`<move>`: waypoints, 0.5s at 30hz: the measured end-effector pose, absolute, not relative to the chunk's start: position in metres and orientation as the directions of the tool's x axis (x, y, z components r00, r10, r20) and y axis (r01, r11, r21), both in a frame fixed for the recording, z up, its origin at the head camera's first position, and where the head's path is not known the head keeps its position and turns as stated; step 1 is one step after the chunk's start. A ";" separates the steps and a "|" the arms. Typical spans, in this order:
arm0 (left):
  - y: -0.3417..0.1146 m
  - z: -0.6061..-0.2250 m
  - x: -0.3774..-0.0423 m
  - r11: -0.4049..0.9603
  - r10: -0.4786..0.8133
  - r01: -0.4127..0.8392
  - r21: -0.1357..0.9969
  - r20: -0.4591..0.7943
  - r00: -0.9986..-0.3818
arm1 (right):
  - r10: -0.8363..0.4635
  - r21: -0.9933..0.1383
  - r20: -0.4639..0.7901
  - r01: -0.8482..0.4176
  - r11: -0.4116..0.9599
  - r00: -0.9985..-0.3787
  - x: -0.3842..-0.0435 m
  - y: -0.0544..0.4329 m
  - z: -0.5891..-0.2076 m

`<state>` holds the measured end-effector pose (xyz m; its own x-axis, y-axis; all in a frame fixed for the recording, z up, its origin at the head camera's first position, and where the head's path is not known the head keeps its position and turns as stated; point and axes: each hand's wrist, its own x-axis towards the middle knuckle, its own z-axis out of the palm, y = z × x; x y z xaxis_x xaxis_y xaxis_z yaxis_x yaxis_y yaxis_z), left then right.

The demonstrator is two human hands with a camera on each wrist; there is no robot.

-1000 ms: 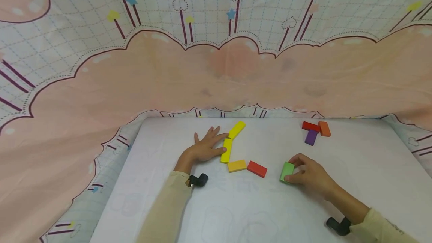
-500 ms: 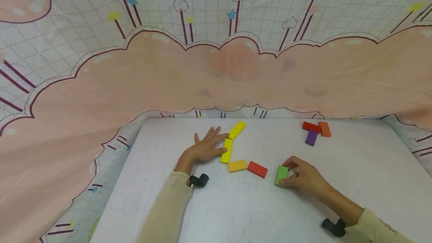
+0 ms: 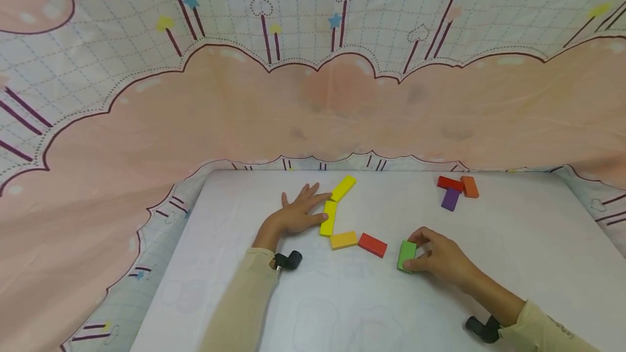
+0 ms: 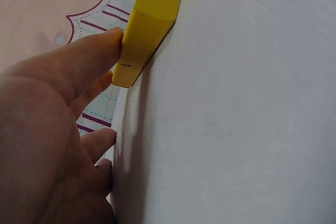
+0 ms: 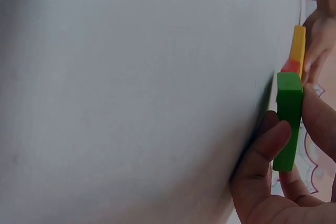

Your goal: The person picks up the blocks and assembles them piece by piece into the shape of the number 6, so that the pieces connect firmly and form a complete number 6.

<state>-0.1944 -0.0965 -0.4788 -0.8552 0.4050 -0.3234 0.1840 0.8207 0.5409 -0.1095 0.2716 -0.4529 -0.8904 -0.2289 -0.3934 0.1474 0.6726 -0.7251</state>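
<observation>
My right hand (image 3: 442, 254) pinches a green rectangular block (image 3: 406, 256) between thumb and fingers, low over the white tabletop. In the right wrist view the green block (image 5: 289, 124) is gripped by its sides. My left hand (image 3: 295, 216) lies with fingers spread, its thumb touching the side of a yellow block (image 3: 328, 219); the left wrist view shows a fingertip against the yellow block (image 4: 144, 35). A second yellow block (image 3: 344, 188) meets it at the far end. At its near end sit an orange-yellow block (image 3: 344, 240) and a red block (image 3: 373, 245), left of the green one.
At the back right, a darker red block (image 3: 450, 183), an orange block (image 3: 470, 187) and a purple block (image 3: 450, 199) lie close together. Behind the white table (image 3: 274, 314) hangs a patterned pink cloth (image 3: 303, 107).
My right hand has moved the green block a little left and nearer the front edge, closer to the red block, then almost stopped. The left hand has stayed in place.
</observation>
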 end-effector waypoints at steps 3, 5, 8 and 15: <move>-0.097 -0.478 -0.194 0.819 0.409 0.188 0.542 -0.322 -0.854 | -0.229 -0.723 -0.392 0.144 0.676 -0.891 -0.107 0.270 -0.453; -0.097 -0.478 -0.193 0.818 0.412 0.191 0.543 -0.320 -0.853 | -0.233 -0.724 -0.387 0.137 0.676 -0.892 -0.106 0.269 -0.454; -0.097 -0.478 -0.193 0.819 0.411 0.192 0.541 -0.318 -0.854 | -0.240 -0.720 -0.384 0.127 0.683 -0.891 -0.104 0.267 -0.454; -0.096 -0.478 -0.193 0.822 0.406 0.192 0.536 -0.317 -0.857 | -0.238 -0.704 -0.387 0.119 0.700 -0.891 -0.102 0.261 -0.456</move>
<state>-0.1931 -0.0961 -0.4776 -0.8573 0.4059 -0.3166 0.1916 0.8224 0.5356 -0.1020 0.2607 -0.4555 -0.8907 -0.2384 -0.3870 0.1186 0.7001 -0.7042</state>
